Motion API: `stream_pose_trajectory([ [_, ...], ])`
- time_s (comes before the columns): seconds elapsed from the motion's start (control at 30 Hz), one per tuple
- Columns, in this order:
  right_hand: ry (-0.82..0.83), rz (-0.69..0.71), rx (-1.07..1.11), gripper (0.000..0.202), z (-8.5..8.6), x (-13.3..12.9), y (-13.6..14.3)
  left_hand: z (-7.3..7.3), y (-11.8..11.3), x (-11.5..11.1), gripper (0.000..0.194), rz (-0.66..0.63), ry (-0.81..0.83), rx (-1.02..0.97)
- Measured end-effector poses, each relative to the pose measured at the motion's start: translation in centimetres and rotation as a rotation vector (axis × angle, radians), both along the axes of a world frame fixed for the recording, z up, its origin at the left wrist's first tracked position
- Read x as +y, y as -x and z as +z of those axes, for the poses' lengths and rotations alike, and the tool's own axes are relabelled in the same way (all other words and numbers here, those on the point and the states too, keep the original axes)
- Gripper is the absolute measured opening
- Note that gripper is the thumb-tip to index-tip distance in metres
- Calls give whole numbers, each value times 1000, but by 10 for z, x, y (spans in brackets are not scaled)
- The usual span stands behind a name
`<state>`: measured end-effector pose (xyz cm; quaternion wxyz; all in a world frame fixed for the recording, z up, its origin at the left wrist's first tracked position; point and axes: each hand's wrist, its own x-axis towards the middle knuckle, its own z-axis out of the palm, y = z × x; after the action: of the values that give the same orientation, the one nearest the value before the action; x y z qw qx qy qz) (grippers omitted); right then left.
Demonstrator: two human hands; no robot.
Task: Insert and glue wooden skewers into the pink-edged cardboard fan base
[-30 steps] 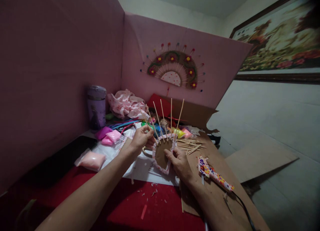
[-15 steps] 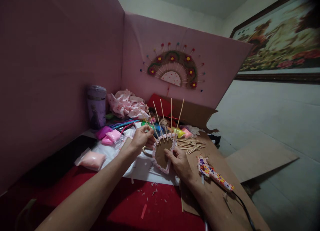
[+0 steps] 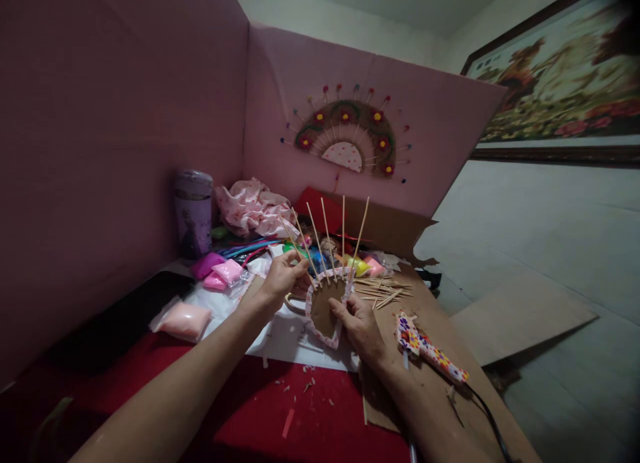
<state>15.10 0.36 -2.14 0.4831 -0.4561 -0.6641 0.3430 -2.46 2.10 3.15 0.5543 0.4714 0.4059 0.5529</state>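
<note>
My right hand point(image 3: 361, 324) grips the lower right edge of a half-round cardboard piece point(image 3: 326, 309), its thumb flat on the brown face. Gathered pale patterned fabric trims the rim of the piece. Several thin wooden sticks point(image 3: 325, 233) fan upward from its top edge. At the upper left of the piece, my left hand point(image 3: 286, 276) is closed with its fingertips around the lower part of the leftmost stick point(image 3: 291, 237). Part of the left fingers is hidden behind the piece.
Loose sticks point(image 3: 383, 291) and a flower-patterned glue gun point(image 3: 430, 353) with a black cord lie on cardboard at right. Pink clay packets point(image 3: 186, 321), a lilac tumbler point(image 3: 194, 213) and crumpled fabric point(image 3: 253, 208) stand left. A decorated fan point(image 3: 345, 139) hangs on the pink panel behind.
</note>
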Motion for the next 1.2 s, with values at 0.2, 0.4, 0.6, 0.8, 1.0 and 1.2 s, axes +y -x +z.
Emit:
stream_pose_trajectory([
  [0.2,-8,-4,-10,36,-1,1,0,-1,0,1,45,4,-7,8],
  [0.4,-24,-8,-24,36,-1,1,0,-3,0,2,43,8,-20,15],
  [0.6,-44,5,-16,33,0,0,0,-5,0,4,43,1,-21,12],
  [0.8,-54,-7,-6,33,-1,0,0,-4,0,4,44,4,-27,2],
  [1.0,-27,6,7,33,1,-2,1,-2,-1,2,44,8,-25,3],
  [1.2,-22,34,38,33,2,-4,2,-4,-1,3,45,9,-23,-11],
])
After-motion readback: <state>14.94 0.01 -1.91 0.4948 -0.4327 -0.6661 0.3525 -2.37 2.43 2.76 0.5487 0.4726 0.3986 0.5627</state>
